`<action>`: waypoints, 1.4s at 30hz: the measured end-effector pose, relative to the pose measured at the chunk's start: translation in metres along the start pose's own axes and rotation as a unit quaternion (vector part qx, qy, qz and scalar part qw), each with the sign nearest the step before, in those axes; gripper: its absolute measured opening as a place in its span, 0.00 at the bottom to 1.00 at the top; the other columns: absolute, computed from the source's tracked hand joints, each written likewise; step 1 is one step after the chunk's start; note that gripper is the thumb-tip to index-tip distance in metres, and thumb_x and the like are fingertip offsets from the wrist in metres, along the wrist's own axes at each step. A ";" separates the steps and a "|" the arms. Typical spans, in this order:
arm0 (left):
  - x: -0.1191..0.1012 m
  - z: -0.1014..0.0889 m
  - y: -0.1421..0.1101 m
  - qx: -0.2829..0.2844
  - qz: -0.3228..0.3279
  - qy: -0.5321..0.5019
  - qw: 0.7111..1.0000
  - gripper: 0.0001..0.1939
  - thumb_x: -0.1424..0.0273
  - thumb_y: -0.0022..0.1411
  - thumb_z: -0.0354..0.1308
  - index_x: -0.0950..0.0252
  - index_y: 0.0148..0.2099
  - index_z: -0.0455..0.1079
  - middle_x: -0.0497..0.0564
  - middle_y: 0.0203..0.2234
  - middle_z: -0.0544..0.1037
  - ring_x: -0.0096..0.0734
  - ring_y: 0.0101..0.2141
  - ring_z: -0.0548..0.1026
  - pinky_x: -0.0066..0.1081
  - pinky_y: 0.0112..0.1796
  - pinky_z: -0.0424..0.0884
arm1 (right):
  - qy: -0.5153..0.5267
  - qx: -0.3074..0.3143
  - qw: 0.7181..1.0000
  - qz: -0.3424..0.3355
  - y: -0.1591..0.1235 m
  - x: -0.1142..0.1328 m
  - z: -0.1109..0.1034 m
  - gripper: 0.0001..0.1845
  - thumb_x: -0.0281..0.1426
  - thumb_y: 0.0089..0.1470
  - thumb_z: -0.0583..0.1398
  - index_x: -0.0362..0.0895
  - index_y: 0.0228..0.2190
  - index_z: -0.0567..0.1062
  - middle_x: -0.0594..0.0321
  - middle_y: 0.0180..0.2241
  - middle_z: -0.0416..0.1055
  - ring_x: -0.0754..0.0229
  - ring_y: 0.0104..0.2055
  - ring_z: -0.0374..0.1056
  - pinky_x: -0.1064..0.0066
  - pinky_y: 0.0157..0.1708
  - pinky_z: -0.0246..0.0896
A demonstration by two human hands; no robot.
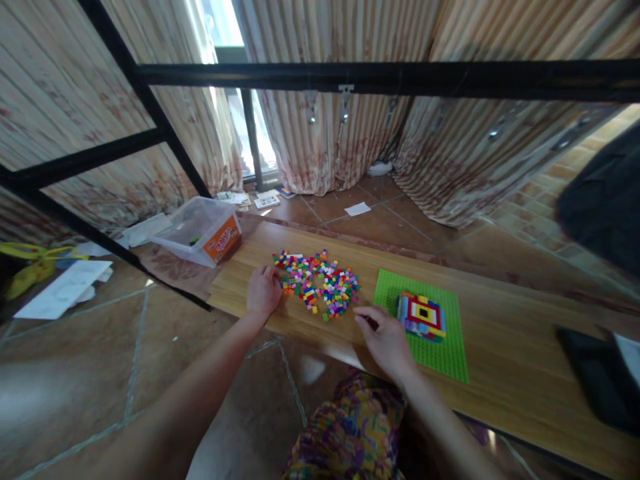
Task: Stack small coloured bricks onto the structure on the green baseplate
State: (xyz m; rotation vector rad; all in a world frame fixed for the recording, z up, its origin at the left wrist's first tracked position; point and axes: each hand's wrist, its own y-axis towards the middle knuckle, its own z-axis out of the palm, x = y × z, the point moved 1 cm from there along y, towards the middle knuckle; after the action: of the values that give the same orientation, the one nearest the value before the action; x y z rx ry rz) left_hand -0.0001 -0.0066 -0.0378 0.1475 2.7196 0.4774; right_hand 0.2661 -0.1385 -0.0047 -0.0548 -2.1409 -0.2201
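Observation:
A spread pile of small multicoloured building bricks [320,277] lies on the wooden bench. At the pile's left edge rests my left hand [264,291], its fingers curled; whether a brick is inside them is hidden. My right hand [387,339] is over the bench between the pile and a green baseplate [450,367]. Its thumb and forefinger are drawn together in a pinch, and anything between them is too small to make out. On the baseplate sits a layered square brick build [423,317], with red, white and yellow rings around a dark centre.
A clear plastic box [200,230] with an orange label stands beyond the bench's left end. A dark flat object [593,373] lies on the bench at the right. Black metal bars [380,79] cross above, in front of striped curtains [345,147]. Papers [357,209] lie on the tiled floor.

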 end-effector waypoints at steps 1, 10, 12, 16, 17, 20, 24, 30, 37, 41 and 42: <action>0.000 0.000 0.000 0.000 -0.001 -0.001 1.000 0.10 0.78 0.60 0.49 0.63 0.34 0.70 0.55 0.35 0.76 0.41 0.40 0.72 0.36 0.42 0.69 | -0.004 0.007 1.000 -0.005 0.002 0.002 0.006 0.14 0.36 0.58 0.56 0.44 0.37 0.80 0.56 0.38 0.77 0.57 0.38 0.72 0.65 0.41 0.64; 0.000 0.002 0.000 0.007 -0.013 -0.030 0.999 0.10 0.79 0.60 0.49 0.62 0.32 0.69 0.54 0.34 0.75 0.39 0.39 0.72 0.36 0.43 0.68 | -0.097 0.041 0.992 -0.067 0.032 0.021 0.042 0.12 0.29 0.59 0.56 0.46 0.37 0.79 0.59 0.38 0.75 0.59 0.39 0.70 0.69 0.41 0.62; 0.000 0.002 -0.001 0.008 -0.015 -0.032 0.999 0.10 0.79 0.60 0.49 0.62 0.32 0.69 0.54 0.34 0.75 0.38 0.39 0.72 0.35 0.43 0.68 | -0.134 0.063 0.986 -0.083 0.043 0.029 0.051 0.13 0.28 0.60 0.55 0.46 0.38 0.80 0.58 0.39 0.75 0.59 0.40 0.70 0.70 0.42 0.62; -0.001 0.000 -0.001 0.006 -0.012 -0.032 0.999 0.10 0.79 0.60 0.49 0.62 0.32 0.69 0.54 0.34 0.75 0.39 0.39 0.72 0.35 0.42 0.68 | -0.227 0.146 0.953 -0.138 0.067 0.042 0.069 0.15 0.28 0.61 0.53 0.47 0.43 0.79 0.57 0.41 0.72 0.58 0.45 0.67 0.70 0.45 0.60; -0.001 0.000 -0.001 0.004 -0.012 -0.030 0.999 0.10 0.79 0.60 0.49 0.62 0.32 0.69 0.54 0.34 0.75 0.39 0.39 0.72 0.35 0.42 0.68 | -0.251 0.168 0.941 -0.149 0.072 0.044 0.073 0.15 0.28 0.61 0.54 0.48 0.43 0.79 0.56 0.41 0.72 0.57 0.46 0.66 0.69 0.45 0.60; -0.001 -0.001 -0.002 0.000 -0.012 -0.030 0.999 0.10 0.79 0.60 0.49 0.62 0.33 0.69 0.54 0.34 0.75 0.39 0.40 0.72 0.35 0.43 0.68 | -0.309 0.221 0.910 -0.168 0.084 0.043 0.081 0.15 0.28 0.60 0.55 0.49 0.44 0.79 0.56 0.43 0.70 0.55 0.47 0.65 0.68 0.44 0.59; -0.002 -0.001 -0.002 0.003 -0.012 -0.029 1.000 0.10 0.78 0.60 0.49 0.62 0.34 0.69 0.54 0.34 0.75 0.39 0.40 0.72 0.35 0.43 0.68 | -0.323 0.248 0.897 -0.173 0.092 0.038 0.077 0.16 0.29 0.61 0.55 0.50 0.47 0.77 0.56 0.43 0.69 0.56 0.47 0.64 0.68 0.44 0.58; -0.002 -0.002 -0.002 0.005 -0.015 -0.027 1.000 0.10 0.78 0.60 0.49 0.62 0.34 0.69 0.54 0.34 0.75 0.39 0.40 0.72 0.35 0.43 0.67 | -0.301 0.268 0.892 -0.206 0.096 0.033 0.059 0.15 0.30 0.62 0.54 0.51 0.46 0.78 0.58 0.41 0.69 0.59 0.47 0.63 0.70 0.44 0.56; -0.002 -0.002 -0.002 0.012 -0.021 -0.034 0.999 0.10 0.78 0.61 0.49 0.62 0.32 0.69 0.54 0.35 0.75 0.39 0.40 0.72 0.35 0.43 0.68 | -0.290 0.242 0.902 -0.209 0.099 0.030 0.048 0.10 0.28 0.59 0.57 0.46 0.38 0.80 0.57 0.41 0.70 0.57 0.47 0.65 0.68 0.48 0.58; -0.003 -0.002 -0.002 0.013 -0.023 -0.035 0.999 0.10 0.78 0.61 0.49 0.62 0.33 0.69 0.54 0.35 0.75 0.39 0.40 0.72 0.35 0.44 0.68 | -0.264 0.227 0.915 -0.204 0.092 0.033 0.047 0.11 0.27 0.59 0.57 0.47 0.39 0.79 0.58 0.41 0.71 0.58 0.46 0.66 0.68 0.47 0.58; -0.002 -0.002 -0.002 0.012 -0.023 -0.036 0.999 0.10 0.78 0.61 0.49 0.62 0.33 0.69 0.54 0.35 0.75 0.39 0.41 0.72 0.35 0.44 0.68 | -0.255 0.227 0.918 -0.204 0.089 0.034 0.047 0.12 0.26 0.59 0.57 0.47 0.39 0.79 0.58 0.41 0.71 0.59 0.46 0.66 0.68 0.47 0.58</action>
State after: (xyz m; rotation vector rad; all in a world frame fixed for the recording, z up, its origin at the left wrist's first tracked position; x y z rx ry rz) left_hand 0.0015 -0.0092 -0.0362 0.1067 2.6537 0.4188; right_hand 0.2194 -0.0445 0.0104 0.6787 -2.6551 0.0704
